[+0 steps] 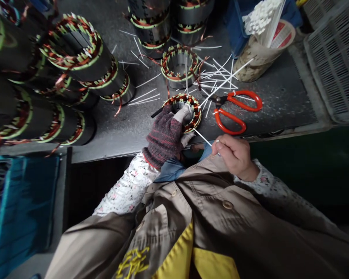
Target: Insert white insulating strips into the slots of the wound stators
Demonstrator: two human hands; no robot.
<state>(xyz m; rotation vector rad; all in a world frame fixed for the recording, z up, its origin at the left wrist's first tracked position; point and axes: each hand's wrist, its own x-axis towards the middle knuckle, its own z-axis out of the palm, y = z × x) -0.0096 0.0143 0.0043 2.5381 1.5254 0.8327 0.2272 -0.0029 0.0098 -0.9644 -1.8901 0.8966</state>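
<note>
A ring-shaped motor stator with copper windings and pale green insulation lies at the table's front edge. Gripping its near left side is my left hand, in a dark knitted glove with whitish fingertips. My bare right hand is closed in a pinch on the end of a white cable tie, which runs taut to the stator's near rim. Another white tie sticks out of the ring to the upper right. Red-handled scissors lie just right of the stator.
A second small stator stands behind. Loose white ties are scattered beside it. Stacked stators crowd the left and back. A tub of ties, a blue bin and a white plastic crate stand right; a teal crate is lower left.
</note>
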